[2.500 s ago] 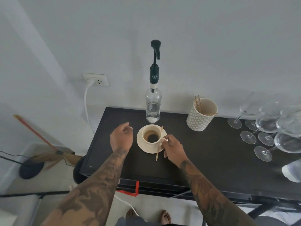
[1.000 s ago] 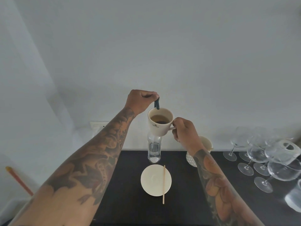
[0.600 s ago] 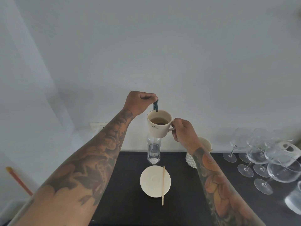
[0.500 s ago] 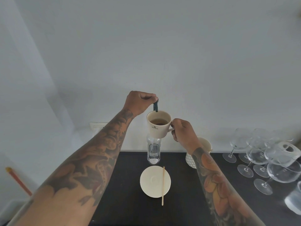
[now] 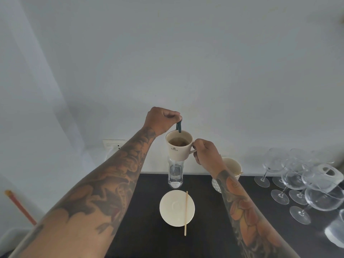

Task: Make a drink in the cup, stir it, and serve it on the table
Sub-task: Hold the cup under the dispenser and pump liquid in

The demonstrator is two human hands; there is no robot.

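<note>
Head view: the cream cup (image 5: 179, 145) is held in the air above the black table (image 5: 204, 211), directly over the clear bottle (image 5: 175, 174) and hiding its neck. The right hand (image 5: 205, 152), at the cup's 3 o'clock, has its fingers curled round the handle. The left hand (image 5: 161, 119), at the cup's 11 o'clock, is closed in a fist on the dark pump spout (image 5: 179, 126), whose tip hangs just inside the rim over brown liquid. At 6 o'clock from the bottle lies the cream saucer (image 5: 174, 208) with a wooden stir stick (image 5: 186, 213) across its right edge. A patterned holder (image 5: 230, 169) stands at the bottle's 3 o'clock, partly hidden by the right forearm. Stemmed glasses (image 5: 297, 183) crowd the table's right end.
</note>
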